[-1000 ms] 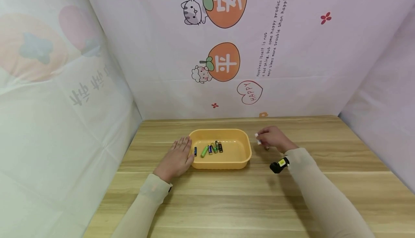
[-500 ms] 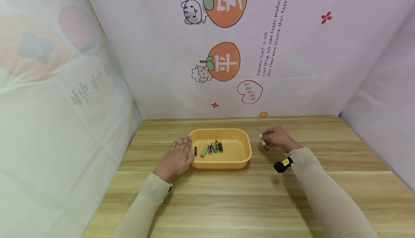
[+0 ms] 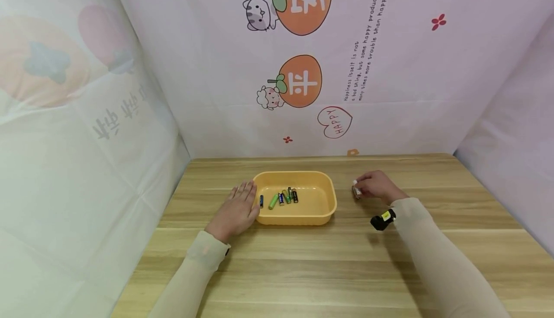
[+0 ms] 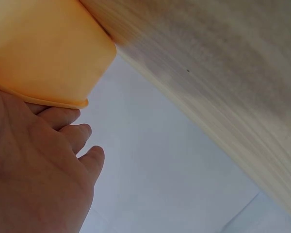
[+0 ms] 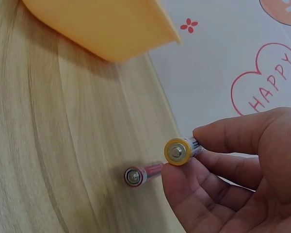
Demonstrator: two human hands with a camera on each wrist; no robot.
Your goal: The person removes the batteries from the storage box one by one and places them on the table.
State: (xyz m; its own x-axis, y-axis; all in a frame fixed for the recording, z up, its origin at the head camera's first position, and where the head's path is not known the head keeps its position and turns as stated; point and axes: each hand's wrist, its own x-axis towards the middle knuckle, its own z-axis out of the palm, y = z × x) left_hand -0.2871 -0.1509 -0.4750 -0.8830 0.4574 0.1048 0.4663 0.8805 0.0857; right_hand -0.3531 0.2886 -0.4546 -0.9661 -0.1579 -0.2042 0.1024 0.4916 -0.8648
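Our right hand (image 3: pixel 375 185) shifted away from yellow tray (image 3: pixel 298 220), pinching yellow-ended battery (image 5: pixel 178 152), near red battery (image 5: pixel 144 174), our left hand (image 3: pixel 233 212) unclenched, touching tray.

Back cloth (image 3: pixel 398 92): "HAPPY" inside a red heart (image 3: pixel 335 122); 安 and 平 on orange fruits (image 3: pixel 307 99); passage (image 3: pixel 364 51) beginning "Happiness itself is not". Left cloth (image 3: pixel 134 178): faint characters (image 3: pixel 111 118), perhaps reversed. Held battery (image 5: pixel 193 144): print illegible.
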